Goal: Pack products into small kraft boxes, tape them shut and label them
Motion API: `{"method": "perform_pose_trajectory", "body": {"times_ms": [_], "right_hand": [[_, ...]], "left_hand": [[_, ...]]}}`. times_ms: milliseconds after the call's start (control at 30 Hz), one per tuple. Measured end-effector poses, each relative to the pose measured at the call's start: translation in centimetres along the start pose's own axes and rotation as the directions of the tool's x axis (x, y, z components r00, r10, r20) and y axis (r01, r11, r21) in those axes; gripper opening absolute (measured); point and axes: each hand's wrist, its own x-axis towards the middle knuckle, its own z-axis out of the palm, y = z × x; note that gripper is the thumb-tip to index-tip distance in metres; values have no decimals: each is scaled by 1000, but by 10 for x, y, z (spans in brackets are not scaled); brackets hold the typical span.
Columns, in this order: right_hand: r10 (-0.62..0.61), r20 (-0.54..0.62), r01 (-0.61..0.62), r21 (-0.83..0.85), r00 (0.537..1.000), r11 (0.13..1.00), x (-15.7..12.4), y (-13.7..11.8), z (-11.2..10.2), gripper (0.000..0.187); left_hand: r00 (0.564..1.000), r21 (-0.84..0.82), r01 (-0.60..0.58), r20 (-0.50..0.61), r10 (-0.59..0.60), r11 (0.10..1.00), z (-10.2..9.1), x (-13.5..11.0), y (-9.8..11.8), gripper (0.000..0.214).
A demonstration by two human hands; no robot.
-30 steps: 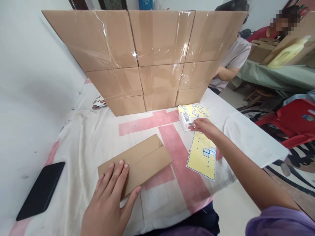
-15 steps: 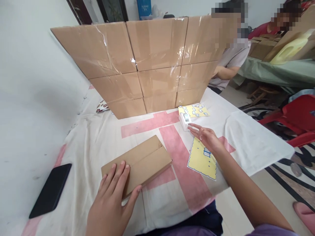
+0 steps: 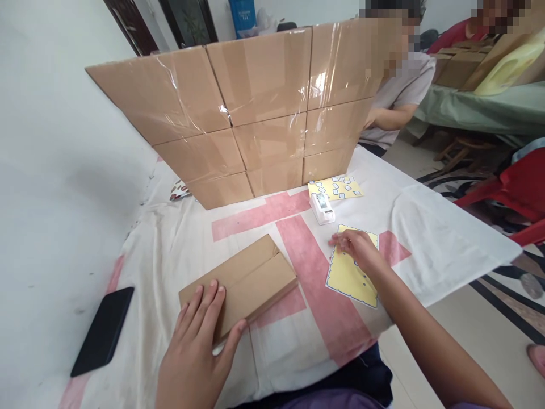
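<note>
Cardboard box point(image 3: 251, 275): one, under the spread left hand point(image 3: 196, 346); whether the partly curled right hand point(image 3: 356, 245) grips anything, unclear.

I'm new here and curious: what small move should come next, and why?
Probably bring the right hand over to the flat box: the left hand rests on the box, while the right hangs over the nearer yellow sheet, clear of the white gadget.

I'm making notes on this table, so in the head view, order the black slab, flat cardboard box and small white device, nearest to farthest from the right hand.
1. Small white device: just beyond the right hand, slightly left.
2. Flat cardboard box: left of that hand, with the left hand on it.
3. Black slab: far left, past the left hand.
</note>
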Motion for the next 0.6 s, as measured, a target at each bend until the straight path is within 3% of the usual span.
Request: {"method": "perform_pose_trajectory", "body": {"times_ms": [100, 367, 500, 600], "right_hand": [[93, 8, -90, -167, 996, 982, -2, -5, -7, 26], [214, 74, -174, -361, 974, 916, 7, -7, -16, 36], [172, 45, -134, -449, 984, 883, 7, -8, -12, 43], [108, 20, -75, -598, 994, 798, 4, -19, -9, 45]], "left_hand": [[1000, -8, 9, 19, -9, 1000, -1, 0, 1, 64], [999, -22, 21, 26, -21, 1000, -4, 1, 3, 62], [999, -24, 21, 29, -20, 999, -4, 3, 4, 62], [1000, -15, 14, 21, -14, 1000, -5, 3, 4, 62]]}}
